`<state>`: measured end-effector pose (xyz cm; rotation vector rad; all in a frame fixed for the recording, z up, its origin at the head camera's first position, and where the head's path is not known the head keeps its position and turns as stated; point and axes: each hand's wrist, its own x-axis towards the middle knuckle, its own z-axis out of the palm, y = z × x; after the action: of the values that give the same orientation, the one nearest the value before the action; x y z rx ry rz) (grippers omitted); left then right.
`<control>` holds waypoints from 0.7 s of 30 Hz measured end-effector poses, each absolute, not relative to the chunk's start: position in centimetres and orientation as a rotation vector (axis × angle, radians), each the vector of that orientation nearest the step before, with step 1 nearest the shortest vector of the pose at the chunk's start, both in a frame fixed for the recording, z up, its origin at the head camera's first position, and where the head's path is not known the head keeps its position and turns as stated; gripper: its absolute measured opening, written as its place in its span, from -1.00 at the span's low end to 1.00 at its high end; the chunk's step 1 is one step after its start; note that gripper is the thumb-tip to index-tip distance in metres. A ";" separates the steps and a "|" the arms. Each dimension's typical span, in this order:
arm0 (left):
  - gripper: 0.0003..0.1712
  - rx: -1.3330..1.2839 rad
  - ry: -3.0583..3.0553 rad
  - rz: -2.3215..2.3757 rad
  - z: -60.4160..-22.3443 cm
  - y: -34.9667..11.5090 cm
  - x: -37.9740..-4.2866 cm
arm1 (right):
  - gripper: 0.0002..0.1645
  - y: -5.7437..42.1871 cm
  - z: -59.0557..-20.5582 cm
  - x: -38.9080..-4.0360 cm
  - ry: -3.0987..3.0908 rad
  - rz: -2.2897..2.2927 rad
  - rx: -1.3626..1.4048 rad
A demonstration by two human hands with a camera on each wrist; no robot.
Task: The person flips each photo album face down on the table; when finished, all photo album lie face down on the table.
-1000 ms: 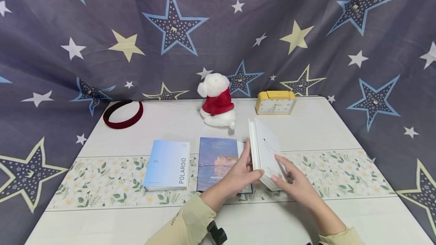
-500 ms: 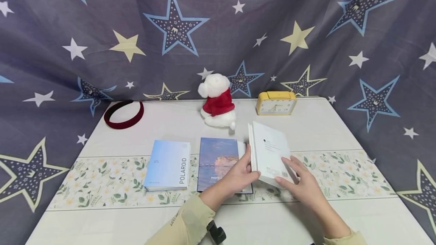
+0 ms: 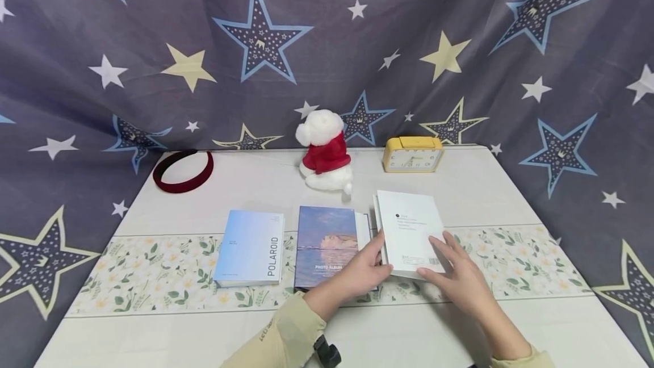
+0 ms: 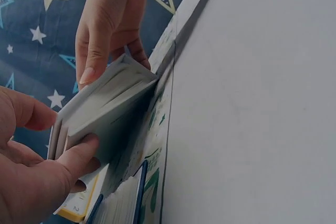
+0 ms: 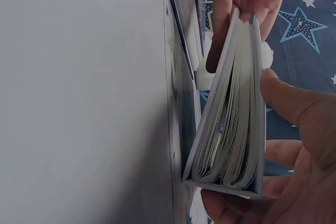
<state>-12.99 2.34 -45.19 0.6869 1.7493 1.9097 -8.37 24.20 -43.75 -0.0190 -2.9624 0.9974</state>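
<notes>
Both hands hold a thick white photo album (image 3: 411, 229), its cover with small print and a barcode facing up. At its left edge, my left hand (image 3: 364, 268) pinches it between thumb and fingers. My right hand (image 3: 462, 274) grips the right side, thumb on the cover and fingers around the spine in the right wrist view. Seen from the right wrist, the album's pages (image 5: 233, 124) fan slightly between its covers. A blue seaside photo album (image 3: 324, 243) lies just left, partly behind my left hand. Further left is a light-blue album (image 3: 250, 249) marked POLAROID.
At the back of the table (image 3: 230, 334) sit a white plush toy (image 3: 327, 155) in a red top and a yellow alarm clock (image 3: 414, 155). A dark red headband (image 3: 184, 180) lies back left. Behind hangs a star-patterned curtain (image 3: 357, 44).
The white album has tilted from standing steeply to lying flatter, its printed cover turning upward. My right hand has shifted slightly right with it; the left hand keeps its hold.
</notes>
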 end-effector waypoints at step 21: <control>-0.26 0.681 2.361 1.221 -44.8 2.9 -11.9 | -0.03 24.9 -44.2 -8.3 -2.978 0.802 0.020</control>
<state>-11.92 2.90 -44.82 0.6806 2.3614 1.2206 -8.30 24.89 -44.23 0.0197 -2.9778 0.8018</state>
